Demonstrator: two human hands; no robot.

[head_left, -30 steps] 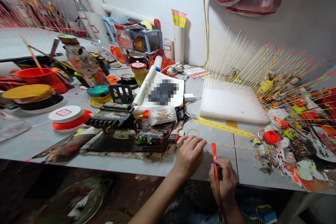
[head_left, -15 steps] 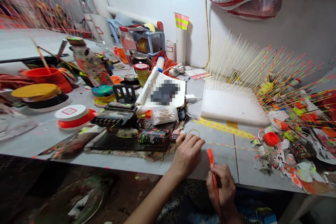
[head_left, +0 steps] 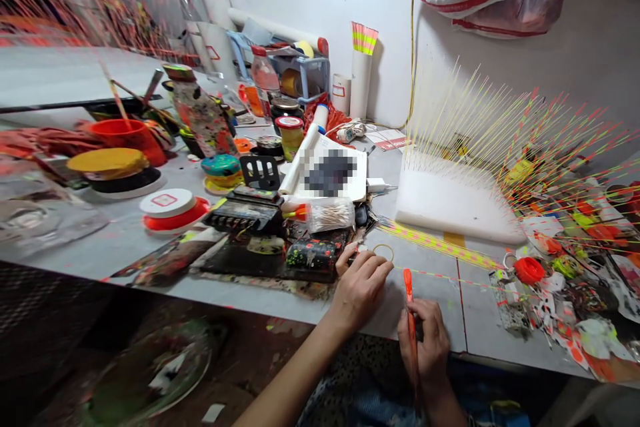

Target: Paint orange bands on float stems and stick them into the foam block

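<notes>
My left hand (head_left: pixel 361 283) is over the table's front edge, its fingers bent down and closed at the left end of a thin striped stick (head_left: pixel 440 273); the fingertips are partly hidden. From there the stick runs right across the tabletop. In my right hand (head_left: pixel 425 337) is an upright paintbrush (head_left: pixel 411 330), its handle smeared orange and its orange bristle tip (head_left: pixel 407 277) just below the stick. Beside my left hand lies a paint-spattered black cylinder (head_left: pixel 311 252) on a dark base. A yellow ring (head_left: pixel 384 252) rests behind the left fingers.
A white foam block (head_left: pixel 450 203) bristles with thin coloured sticks; a yellow-pink bundle (head_left: pixel 440 242) lies before it. Paint-stained clutter (head_left: pixel 565 300) covers the right side. On the left stand lidded paint tubs (head_left: pixel 167 202), a red cup (head_left: pixel 125 140) and a packet of cotton swabs (head_left: pixel 330 215).
The view has turned slightly left, so the table things appear farther right. My right hand has brought the brush tip a little closer to the striped stick. The left hand stays by the stick's end.
</notes>
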